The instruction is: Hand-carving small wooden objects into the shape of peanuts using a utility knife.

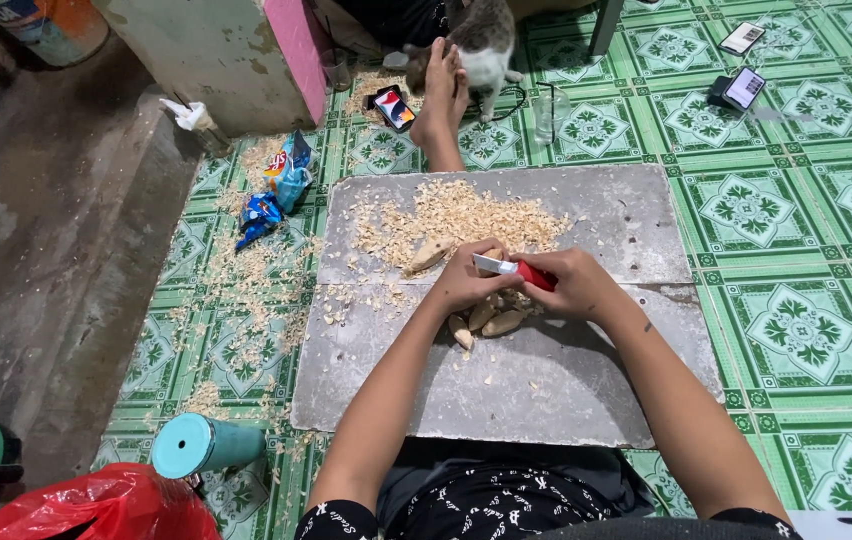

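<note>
I see both forearms reaching fwd from the bottom of the view, meeting over a grey slab [586, 390] lying on the green patterned floor [796, 250]. The slab works as a low counter here.

Right hand [576, 285]: wrist bent inward, fingers wrapped tight round the red handle of a small knife [511, 268]; blade is pale and points left toward the other hand. Grip closed on the knife.

Left hand [466, 280]: curled over, knuckles up, thumb side toward the blade. It seems closed round a small pale wood piece, but the piece is mostly hidden under the fingers, so I can't tell its shape. Hands touch or nearly touch at the blade.

Just below the hands, on the slab: a few carved wood pieces [486, 320], tan, elongated, lying close together. One more similar piece [429, 255] lies just left of the left hand, at the edge of a shavings pile [456, 215] spread over the slab's far half. More shavings spill off the left edge onto the floor.

Around: a bare foot [441, 95] past the slab's far edge, a cat [481, 40] beside it, a phone [394, 107] nearby, snack wrappers [276, 190] at left, a teal tumbler [201, 445] lying on its side at near left.
</note>
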